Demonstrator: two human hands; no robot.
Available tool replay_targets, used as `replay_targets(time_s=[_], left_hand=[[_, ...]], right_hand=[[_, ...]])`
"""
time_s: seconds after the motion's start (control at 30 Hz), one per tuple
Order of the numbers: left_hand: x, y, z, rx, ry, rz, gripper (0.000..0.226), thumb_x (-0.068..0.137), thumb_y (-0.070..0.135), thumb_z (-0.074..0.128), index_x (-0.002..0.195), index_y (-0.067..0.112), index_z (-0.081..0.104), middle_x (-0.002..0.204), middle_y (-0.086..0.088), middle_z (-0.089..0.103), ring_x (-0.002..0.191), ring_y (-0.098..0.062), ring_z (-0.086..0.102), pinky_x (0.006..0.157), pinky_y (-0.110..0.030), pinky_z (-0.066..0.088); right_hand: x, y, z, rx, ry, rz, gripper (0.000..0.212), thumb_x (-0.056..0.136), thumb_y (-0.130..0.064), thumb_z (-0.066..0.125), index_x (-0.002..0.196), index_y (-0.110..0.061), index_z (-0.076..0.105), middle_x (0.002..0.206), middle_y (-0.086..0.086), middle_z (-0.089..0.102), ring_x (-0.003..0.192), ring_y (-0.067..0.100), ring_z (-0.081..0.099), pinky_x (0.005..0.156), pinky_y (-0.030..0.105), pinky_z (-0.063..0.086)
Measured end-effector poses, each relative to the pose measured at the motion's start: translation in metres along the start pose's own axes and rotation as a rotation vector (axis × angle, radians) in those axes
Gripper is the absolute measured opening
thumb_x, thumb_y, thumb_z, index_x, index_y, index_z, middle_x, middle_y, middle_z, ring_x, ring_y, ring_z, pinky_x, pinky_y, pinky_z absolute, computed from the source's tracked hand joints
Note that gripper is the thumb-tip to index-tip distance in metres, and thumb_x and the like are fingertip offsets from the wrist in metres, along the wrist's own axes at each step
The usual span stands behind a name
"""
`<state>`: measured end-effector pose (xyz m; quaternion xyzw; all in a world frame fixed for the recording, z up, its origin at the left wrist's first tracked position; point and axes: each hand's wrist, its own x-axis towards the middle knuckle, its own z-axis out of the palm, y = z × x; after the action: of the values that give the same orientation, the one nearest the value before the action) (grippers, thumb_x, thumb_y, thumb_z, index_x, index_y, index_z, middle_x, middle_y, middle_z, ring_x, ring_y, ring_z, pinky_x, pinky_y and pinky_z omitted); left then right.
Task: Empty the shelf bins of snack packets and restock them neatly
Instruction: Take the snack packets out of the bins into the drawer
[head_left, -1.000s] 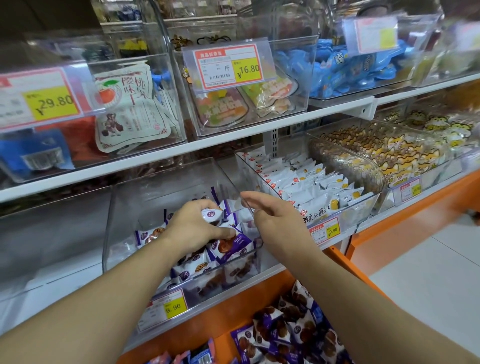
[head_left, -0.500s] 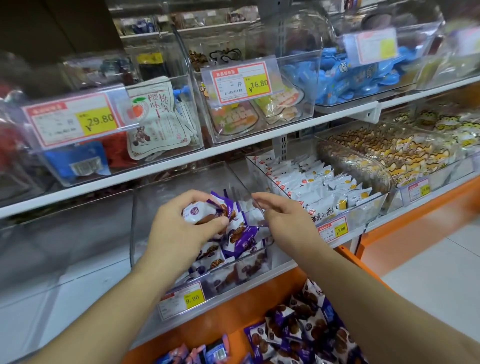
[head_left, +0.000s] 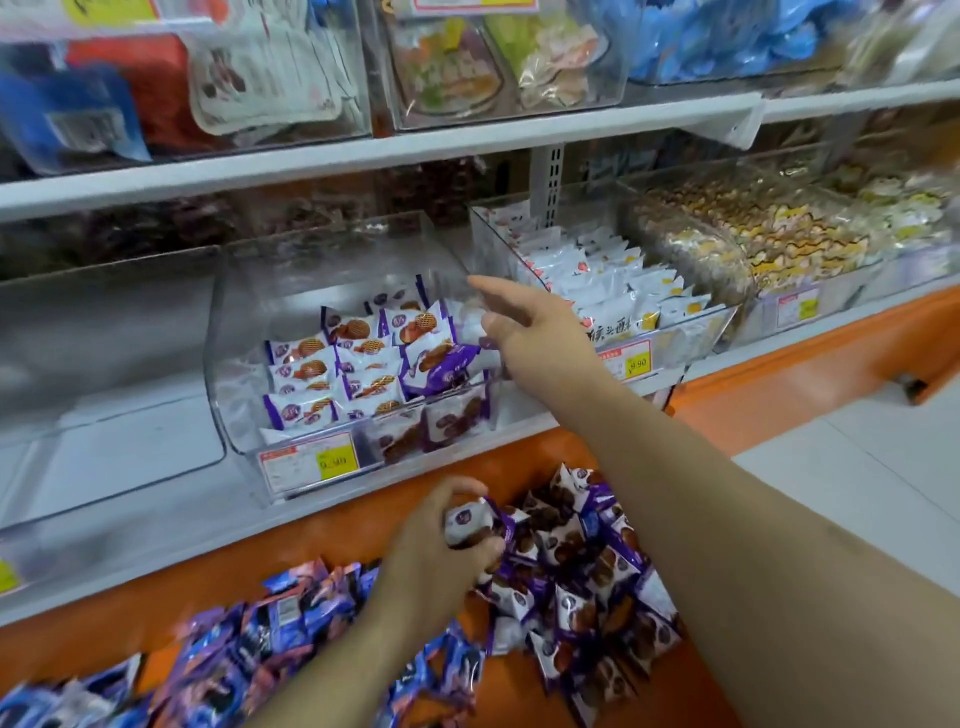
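The left hand (head_left: 441, 545) is low, over the orange ledge (head_left: 291, 566), with its fingers curled round a white-and-purple snack packet (head_left: 467, 525) that it grasps at the edge of a loose pile of like packets (head_left: 576, 571). That pile lies on the ledge just to the right of this hand; a second heap of blue and purple packets (head_left: 270, 639) spreads to its left and nearer the camera, blurred.

The right hand (head_left: 535, 332) is higher, at the right front corner of a clear bin (head_left: 234, 332), fingers stretched out and relaxed, grasping nothing; whether they touch the bin wall I cannot tell. Just left of this hand, inside the bin, purple-and-white packets (head_left: 358, 364) stand in neat rows, with a few lying loose against the front wall. A price tag (head_left: 309, 462) is fixed on the bin front, above the left hand.

Right of the right hand, a neighbouring bin holds white packets (head_left: 608, 275). Left of the clear bin stands another transparent bin (head_left: 104, 364).
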<state>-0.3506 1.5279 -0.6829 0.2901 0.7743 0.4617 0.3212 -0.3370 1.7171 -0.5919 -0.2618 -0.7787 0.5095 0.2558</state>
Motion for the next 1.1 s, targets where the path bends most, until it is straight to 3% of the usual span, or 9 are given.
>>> replay_targets(time_s=[0.07,0.13,0.2,0.37,0.57,0.67,0.77,0.93,1.1], left_hand=[[0.021,0.000,0.015,-0.003,-0.040,0.045,0.055,0.084,0.036,0.085,0.127,0.052,0.054,0.128,0.016,0.064,0.099,0.017,0.060,0.084,-0.007,0.047],[0.038,0.001,0.025,0.040,-0.133,0.060,0.089,0.071,0.056,0.089,0.144,0.061,0.038,0.156,0.024,0.043,0.136,0.008,0.042,0.115,-0.025,0.038],[0.042,0.002,0.030,0.088,-0.193,0.052,0.111,0.061,0.066,0.090,0.152,0.062,0.026,0.163,0.027,0.025,0.147,0.004,0.027,0.124,-0.034,0.027],[0.009,0.021,-0.002,0.290,-0.179,0.188,0.061,0.082,0.066,0.072,0.137,0.064,0.045,0.128,0.048,0.043,0.126,0.015,0.046,0.110,-0.022,0.041],[-0.008,0.080,-0.072,0.069,0.136,0.342,0.003,0.090,0.029,0.078,0.090,0.032,0.078,0.095,0.012,0.075,0.088,-0.007,0.071,0.082,-0.033,0.059],[0.017,0.097,-0.103,0.083,0.292,0.359,0.004,0.090,0.029,0.078,0.089,0.033,0.077,0.087,0.007,0.076,0.081,-0.010,0.072,0.078,-0.037,0.061],[0.063,0.096,-0.127,0.279,0.319,0.318,0.016,0.086,0.044,0.080,0.100,0.043,0.073,0.105,0.015,0.071,0.097,-0.003,0.068,0.089,-0.035,0.058],[0.123,0.087,-0.130,0.512,0.055,0.174,0.073,0.069,0.083,0.073,0.135,0.055,0.057,0.147,0.020,0.051,0.130,-0.008,0.054,0.111,-0.036,0.044],[0.152,0.074,-0.113,0.525,-0.085,0.122,0.089,0.071,0.071,0.081,0.150,0.050,0.045,0.161,0.022,0.038,0.147,-0.006,0.038,0.118,-0.028,0.030]], right_hand=[[0.003,0.003,-0.001,0.010,0.004,-0.003,0.042,0.107,-0.018,0.054,0.138,-0.045,0.064,0.124,-0.025,0.062,0.089,-0.006,0.063,0.070,0.007,0.051],[0.007,0.005,0.000,0.011,0.012,-0.017,0.041,0.107,-0.019,0.055,0.136,-0.046,0.065,0.125,-0.026,0.064,0.098,-0.003,0.067,0.078,0.014,0.055],[0.010,0.008,0.001,0.035,0.023,-0.011,0.040,0.106,-0.019,0.056,0.132,-0.048,0.066,0.127,-0.026,0.065,0.104,0.009,0.070,0.089,0.031,0.061],[0.011,0.010,0.002,0.073,0.022,-0.012,0.040,0.106,-0.017,0.057,0.131,-0.047,0.067,0.134,-0.021,0.065,0.123,0.007,0.063,0.109,0.042,0.052],[0.008,0.009,0.005,0.083,0.029,0.007,0.041,0.106,-0.018,0.056,0.132,-0.048,0.066,0.139,-0.018,0.064,0.123,0.007,0.062,0.099,0.034,0.056],[0.005,0.008,0.006,0.089,0.007,0.006,0.043,0.108,-0.019,0.053,0.134,-0.052,0.063,0.144,-0.018,0.061,0.114,0.007,0.068,0.085,0.022,0.057],[0.004,0.009,0.006,0.098,-0.002,0.012,0.046,0.108,-0.018,0.053,0.132,-0.057,0.062,0.144,-0.021,0.060,0.110,0.008,0.070,0.082,0.020,0.058],[0.007,0.009,0.006,0.104,0.005,0.039,0.047,0.109,-0.017,0.052,0.128,-0.059,0.063,0.138,-0.020,0.062,0.108,0.025,0.070,0.065,0.015,0.057],[0.010,0.013,0.007,0.093,0.005,0.043,0.046,0.108,-0.020,0.053,0.128,-0.060,0.062,0.129,-0.021,0.066,0.106,0.029,0.070,0.068,0.029,0.061]])
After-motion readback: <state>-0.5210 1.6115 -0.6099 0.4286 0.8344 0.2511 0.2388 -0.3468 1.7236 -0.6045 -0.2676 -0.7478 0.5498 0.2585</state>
